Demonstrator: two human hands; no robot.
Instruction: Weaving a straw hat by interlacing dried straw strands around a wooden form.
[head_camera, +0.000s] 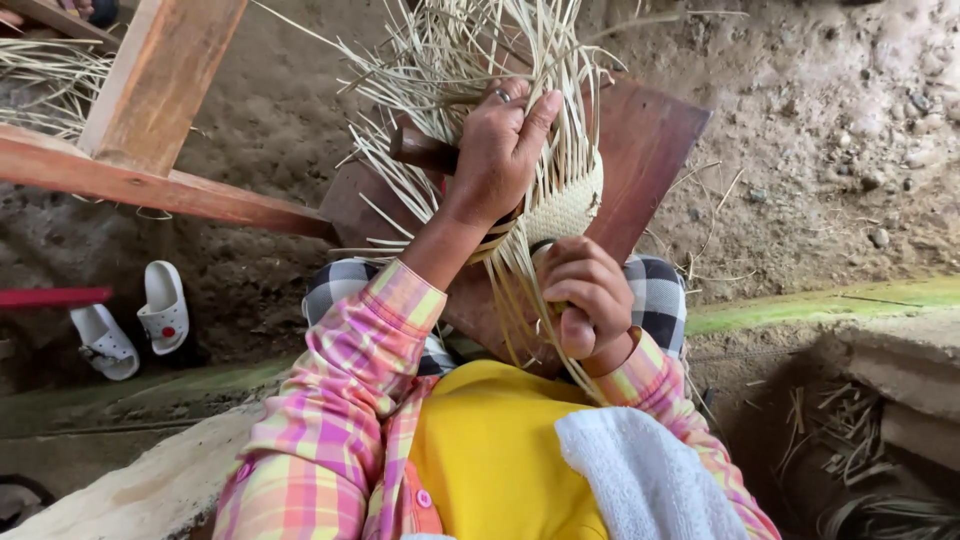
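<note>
Dirt floor, hands (497, 150) gripping woven straw (565, 205)

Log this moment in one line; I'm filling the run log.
left hand: presses strips | right hand: grips strips below weave | board on lap

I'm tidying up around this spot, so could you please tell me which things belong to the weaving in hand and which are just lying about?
In use:
- left hand gripping the loose straw strips
- right hand pulling strips
- woven straw piece
- wooden board underneath

Lying about:
- white sandals
- white towel
- wooden frame
- straw scraps
</note>
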